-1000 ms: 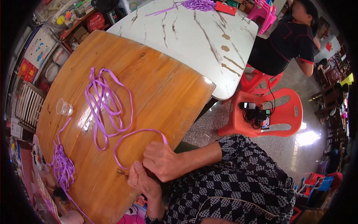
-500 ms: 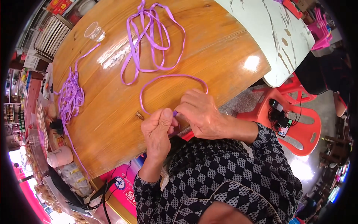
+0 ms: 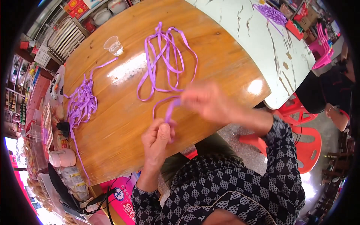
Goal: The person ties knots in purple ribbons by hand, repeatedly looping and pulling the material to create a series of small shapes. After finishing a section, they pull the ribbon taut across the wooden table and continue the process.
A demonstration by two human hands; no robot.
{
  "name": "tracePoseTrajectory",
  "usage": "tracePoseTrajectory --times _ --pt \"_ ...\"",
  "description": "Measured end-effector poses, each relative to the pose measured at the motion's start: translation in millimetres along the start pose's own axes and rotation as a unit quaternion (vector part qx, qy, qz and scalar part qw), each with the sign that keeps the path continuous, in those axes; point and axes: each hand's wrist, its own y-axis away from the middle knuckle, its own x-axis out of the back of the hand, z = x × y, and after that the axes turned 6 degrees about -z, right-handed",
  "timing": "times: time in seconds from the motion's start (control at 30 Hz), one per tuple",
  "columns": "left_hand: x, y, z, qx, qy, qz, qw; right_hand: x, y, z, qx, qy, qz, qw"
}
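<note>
left hand [image 3: 157,137]: fist closed on the purple ribbon [image 3: 165,63], pinching it near the edge of the round wooden table [image 3: 210,48], thumb up.
right hand [image 3: 204,101]: motion-blurred, held above the table just right of the left hand; ribbon end seems caught at its fingertips, grip looks narrow but blur keeps me from being sure.
ribbon path: short stretch runs between the two hands, then one small loop on the wood, then long loose loops spread toward the table's middle.
progress: judging by layout, early. Only the bit between the hands is being worked; most of the length lies slack and unhandled.
ribbon pile [image 3: 80,105]: tangled heap of the same purple ribbon at the left of the table, one tail hanging over the edge. Untouched.
plastic cup [image 3: 113,45]: clear, upright, far side of table; looks nearly empty, contents can't be made out.
white table [image 3: 262,41]: abuts the wooden one; another purple bundle [image 3: 272,13] at its far end.
red plastic chair [image 3: 305,131]: on the floor at right.
</note>
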Motion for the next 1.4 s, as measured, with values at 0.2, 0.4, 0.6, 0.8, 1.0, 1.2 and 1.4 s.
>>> tracePoseTrajectory --times 0.2,0.4,0.6,0.8,1.0,1.2,1.4 --pt "20.7 -3.4 21.1 -0.179 -0.210 0.100 0.956 72.3 -129.1 43.5 -0.133 -0.021 0.034 0.990" --pt "38.6 24.4 5.2 -0.138 -0.183 0.129 0.965 62.2 -197.7 149.5 -0.102 0.202 0.039 0.973" --pt "99.1 39.2 -3.0 -0.139 -0.226 0.248 0.932 41.5 -167.9 127.0 -0.090 0.335 0.048 0.937" --pt "125.0 56.7 14.9 -0.149 -0.241 0.303 0.910 30.7 -116.0 80.8 -0.041 0.226 0.021 0.973" --pt "158.2 5.6 44.6 -0.137 -0.397 0.290 0.860 13.4 -57.5 45.3 -0.066 0.110 -0.029 0.991" --pt "223.7 -135.7 61.7 -0.209 -0.585 0.289 0.729 18.9 -14.8 8.5 -0.059 0.107 -0.028 0.992" --pt "256.4 -226.6 19.4 -0.149 -0.730 0.245 0.620 40.4 18.1 -9.6 -0.026 0.154 -0.010 0.988"
